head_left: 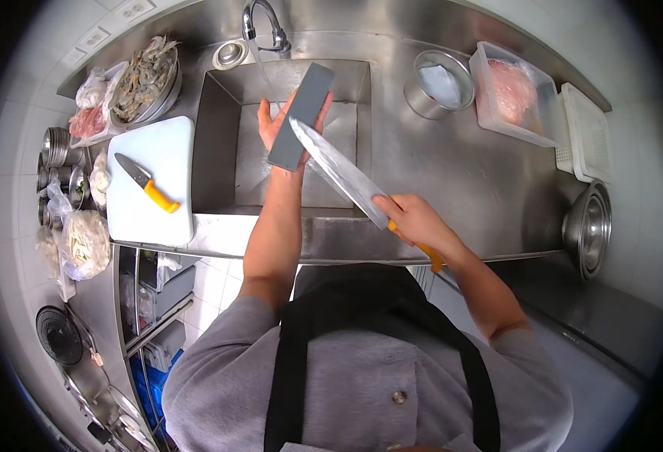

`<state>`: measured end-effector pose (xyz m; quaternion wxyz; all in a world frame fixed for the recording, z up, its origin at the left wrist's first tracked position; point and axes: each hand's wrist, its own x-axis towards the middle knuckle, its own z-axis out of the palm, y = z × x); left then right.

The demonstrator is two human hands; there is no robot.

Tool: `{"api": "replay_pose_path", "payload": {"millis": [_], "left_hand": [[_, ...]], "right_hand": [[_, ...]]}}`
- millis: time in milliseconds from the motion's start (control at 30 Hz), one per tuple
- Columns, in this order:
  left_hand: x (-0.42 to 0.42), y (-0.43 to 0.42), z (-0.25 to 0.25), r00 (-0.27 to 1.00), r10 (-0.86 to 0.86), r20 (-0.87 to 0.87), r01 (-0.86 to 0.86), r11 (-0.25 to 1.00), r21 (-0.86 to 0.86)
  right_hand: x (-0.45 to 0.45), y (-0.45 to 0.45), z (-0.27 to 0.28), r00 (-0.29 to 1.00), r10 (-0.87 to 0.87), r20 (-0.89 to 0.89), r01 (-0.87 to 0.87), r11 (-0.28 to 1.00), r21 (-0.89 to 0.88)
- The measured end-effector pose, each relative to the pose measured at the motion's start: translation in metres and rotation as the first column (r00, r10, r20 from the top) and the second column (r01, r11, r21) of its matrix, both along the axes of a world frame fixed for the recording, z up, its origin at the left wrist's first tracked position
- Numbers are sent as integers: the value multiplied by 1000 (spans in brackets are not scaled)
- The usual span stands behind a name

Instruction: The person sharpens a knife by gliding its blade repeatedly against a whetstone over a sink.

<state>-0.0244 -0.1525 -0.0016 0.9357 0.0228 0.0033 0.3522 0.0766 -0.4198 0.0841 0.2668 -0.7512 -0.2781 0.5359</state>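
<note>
Over the sink [216, 143], my left hand [270, 128] supports a grey sharpening stone [304, 113] from beneath, its fingers partly hidden behind the stone. The stone is tilted, its long side running from upper right to lower left. My right hand [414, 224] is closed round the yellow handle of a large kitchen knife [343, 177]. The knife's tip end lies over the stone's face; whether the blade touches it I cannot tell. From the faucet [271, 34] a thin stream of water falls beside the stone.
Left of the sink, a white cutting board [151, 218] bears a smaller yellow-handled knife [147, 183]. Behind it stands a bowl of shrimp [147, 79]. To the right are a metal pot [422, 104], a plastic container of pink meat [508, 90], a white basket [588, 132] and metal bowls [591, 230].
</note>
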Motion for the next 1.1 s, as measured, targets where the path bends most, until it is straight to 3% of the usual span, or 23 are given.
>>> {"api": "replay_pose_path", "payload": {"millis": [67,100,200,233,267,300,333,367,567,733,900,967,1100], "left_hand": [[-1,-12,-2,996,-5,-88,-3,996,-90],[-2,-19,-14,999,-41,8,41,998,-42],[-4,-39,-27,993,-100,63,103,994,-48],[-3,-48,-24,991,-51,-124,48,998,-26],[-4,-56,-23,991,-56,-122,53,998,-25],[-6,-64,-21,997,-58,-48,60,998,20],[-8,-67,-19,998,-55,27,53,996,71],[-13,-67,-20,996,-71,54,71,997,13],[-24,11,-54,992,122,24,-117,979,-168],[-4,114,-68,976,187,110,-179,981,-76],[10,135,-81,979,150,141,-141,987,-70],[10,117,-83,982,189,-6,-189,978,-85],[-5,82,-93,978,185,-96,-201,960,-195]], "right_hand": [[-2,25,-9,999,-40,-29,42,997,58],[-2,43,-16,997,-82,-8,82,994,72],[20,100,-35,977,-211,9,206,961,182],[32,117,-44,948,-312,-61,317,925,210],[41,130,-53,905,-403,-135,424,876,231],[51,135,-62,906,-401,-133,422,876,234],[62,139,-67,822,-498,-275,558,802,215],[72,140,-72,711,-570,-412,675,718,171],[57,42,-47,822,-420,-385,492,864,107],[35,11,-38,860,-411,-301,429,903,-7],[27,90,-29,960,-215,-180,235,967,102],[33,146,-43,978,-115,-174,143,977,157],[44,253,-59,993,19,-117,13,962,271]]}}
